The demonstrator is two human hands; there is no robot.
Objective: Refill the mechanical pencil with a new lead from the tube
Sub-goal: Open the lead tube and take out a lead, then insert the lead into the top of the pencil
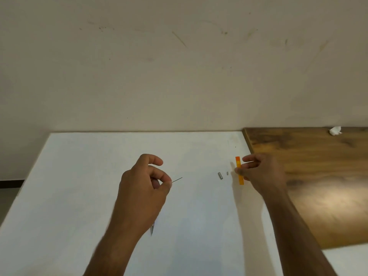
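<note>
My left hand (145,182) hovers over the white table (79,176) and pinches a thin dark lead (177,179) that sticks out to the right from its fingertips. The same hand also grips the mechanical pencil; only its metal tip (152,229) shows below the wrist, pointing down. My right hand (258,172) holds the orange lead tube (239,170) upright between thumb and fingers, near the table's right edge. A small grey cap (220,175) and a tiny grey piece (227,173) lie on the table just left of the tube.
A brown wooden surface (318,176) adjoins the white table on the right, with a crumpled white scrap (335,130) at its far edge. A beige wall (179,66) stands directly behind the table.
</note>
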